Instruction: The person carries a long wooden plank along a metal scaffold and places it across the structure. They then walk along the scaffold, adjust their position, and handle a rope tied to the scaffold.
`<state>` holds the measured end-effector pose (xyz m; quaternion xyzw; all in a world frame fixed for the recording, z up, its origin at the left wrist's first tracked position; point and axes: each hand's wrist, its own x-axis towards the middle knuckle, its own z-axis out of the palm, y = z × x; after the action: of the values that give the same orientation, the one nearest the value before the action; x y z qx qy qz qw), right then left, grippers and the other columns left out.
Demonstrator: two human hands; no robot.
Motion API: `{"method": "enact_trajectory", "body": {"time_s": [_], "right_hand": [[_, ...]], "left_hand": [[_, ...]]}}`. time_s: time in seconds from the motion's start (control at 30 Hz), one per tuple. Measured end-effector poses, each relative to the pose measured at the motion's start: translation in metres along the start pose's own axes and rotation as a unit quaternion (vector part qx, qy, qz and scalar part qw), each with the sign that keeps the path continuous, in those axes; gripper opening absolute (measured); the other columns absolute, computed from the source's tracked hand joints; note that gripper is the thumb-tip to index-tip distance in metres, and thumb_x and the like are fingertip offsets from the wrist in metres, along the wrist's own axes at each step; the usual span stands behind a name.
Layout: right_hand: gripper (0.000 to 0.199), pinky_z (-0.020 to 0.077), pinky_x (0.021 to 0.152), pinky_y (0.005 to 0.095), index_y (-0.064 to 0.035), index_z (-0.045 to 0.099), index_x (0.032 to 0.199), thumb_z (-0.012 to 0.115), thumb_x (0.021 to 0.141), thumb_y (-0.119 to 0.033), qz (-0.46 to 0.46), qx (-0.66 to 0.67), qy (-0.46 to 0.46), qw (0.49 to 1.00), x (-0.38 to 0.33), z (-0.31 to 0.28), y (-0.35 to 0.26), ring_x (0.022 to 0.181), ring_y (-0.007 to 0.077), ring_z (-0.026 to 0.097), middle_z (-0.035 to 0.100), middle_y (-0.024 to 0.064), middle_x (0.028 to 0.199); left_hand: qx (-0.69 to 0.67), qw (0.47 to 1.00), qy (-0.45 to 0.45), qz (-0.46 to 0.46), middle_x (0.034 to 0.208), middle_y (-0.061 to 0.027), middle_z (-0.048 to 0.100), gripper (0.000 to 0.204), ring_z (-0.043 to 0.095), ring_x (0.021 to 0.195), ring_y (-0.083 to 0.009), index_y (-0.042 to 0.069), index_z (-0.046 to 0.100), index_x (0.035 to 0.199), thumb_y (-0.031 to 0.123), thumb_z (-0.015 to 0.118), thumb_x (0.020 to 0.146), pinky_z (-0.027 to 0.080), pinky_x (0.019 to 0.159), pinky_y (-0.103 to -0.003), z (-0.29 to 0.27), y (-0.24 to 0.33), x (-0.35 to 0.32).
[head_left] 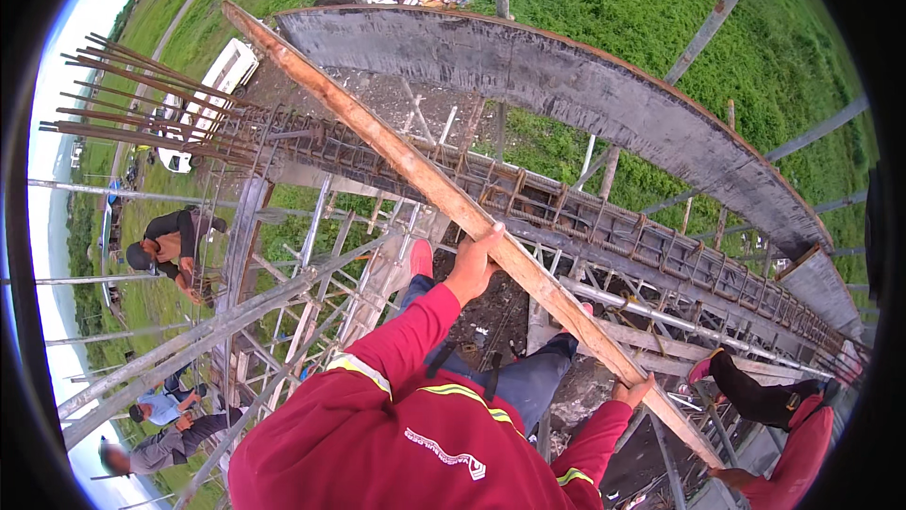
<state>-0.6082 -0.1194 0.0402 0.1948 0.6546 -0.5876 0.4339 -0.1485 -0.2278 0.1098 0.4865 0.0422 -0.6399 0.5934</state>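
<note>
A long, narrow wooden plank (377,144) runs slantwise across the view, from the upper left to the lower right. My left hand (475,267) is closed around it near its middle. Farther down toward the lower right, my right hand (633,391) grips the same plank. Its lower end comes close to the hand of a co-worker in a red top (800,453); I cannot tell whether that hand holds it. Below the plank lies a long rebar cage (585,212) set in a beam form. Beyond it stands a long, grey-faced form panel (566,87).
Metal scaffold pipes (170,359) cross at the left and others rise behind the panel. Rebar ends (123,85) jut out at upper left. Several co-workers are on the left, one in an orange and black top (168,248). Ground shows far below through gaps between narrow boards.
</note>
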Motion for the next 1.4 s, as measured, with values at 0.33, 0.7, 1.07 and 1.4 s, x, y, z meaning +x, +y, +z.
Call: {"method": "enact_trajectory", "body": {"time_s": [0.33, 0.7, 1.07, 1.4], "right_hand": [[0.063, 0.0357, 0.104, 0.0532, -0.0071, 0.035, 0.141, 0.057, 0.092, -0.039, 0.130, 0.096, -0.220, 0.962, -0.141, 0.114, 0.138, 0.126, 0.0313, 0.045, 0.045, 0.0127, 0.140], [0.066, 0.0326, 0.111, 0.0509, -0.0053, 0.039, 0.132, 0.064, 0.088, -0.046, 0.220, 0.033, -0.295, 0.929, -0.313, 0.230, 0.246, 0.127, 0.0309, 0.040, 0.041, 0.0158, 0.132], [0.056, 0.0344, 0.110, 0.0483, -0.0045, 0.044, 0.122, 0.064, 0.088, -0.045, 0.173, 0.025, -0.324, 0.930, -0.320, 0.254, 0.256, 0.123, 0.0290, 0.043, 0.045, 0.0123, 0.125], [0.047, 0.0423, 0.101, 0.0488, -0.0122, 0.047, 0.122, 0.064, 0.090, -0.043, 0.183, 0.046, -0.346, 0.919, -0.315, 0.258, 0.265, 0.116, 0.0255, 0.051, 0.051, 0.0067, 0.124]], "left_hand": [[-0.002, 0.993, 0.058, 0.098, 0.110, -0.0049, 0.057, 0.038, 0.057, 0.103, -0.0243, 0.012, 0.054, 0.119, 0.034, 0.065, 0.089, 0.046, 0.091, -0.047, -0.087, 0.200, 0.057], [0.002, 0.949, 0.188, 0.255, 0.120, -0.0100, 0.056, 0.054, 0.058, 0.107, -0.0281, 0.002, 0.050, 0.127, 0.036, 0.065, 0.089, 0.049, 0.091, -0.045, -0.187, 0.395, 0.162], [-0.016, 0.971, 0.100, 0.215, 0.126, -0.0090, 0.055, 0.064, 0.056, 0.112, -0.0279, 0.006, 0.045, 0.133, 0.051, 0.056, 0.090, 0.043, 0.098, -0.044, -0.218, 0.407, 0.164], [0.302, 0.889, 0.070, 0.337, 0.142, -0.0122, 0.040, 0.078, 0.043, 0.127, -0.0286, 0.003, 0.030, 0.145, 0.051, 0.057, 0.090, 0.033, 0.107, -0.046, -0.292, 0.427, 0.181]]}}
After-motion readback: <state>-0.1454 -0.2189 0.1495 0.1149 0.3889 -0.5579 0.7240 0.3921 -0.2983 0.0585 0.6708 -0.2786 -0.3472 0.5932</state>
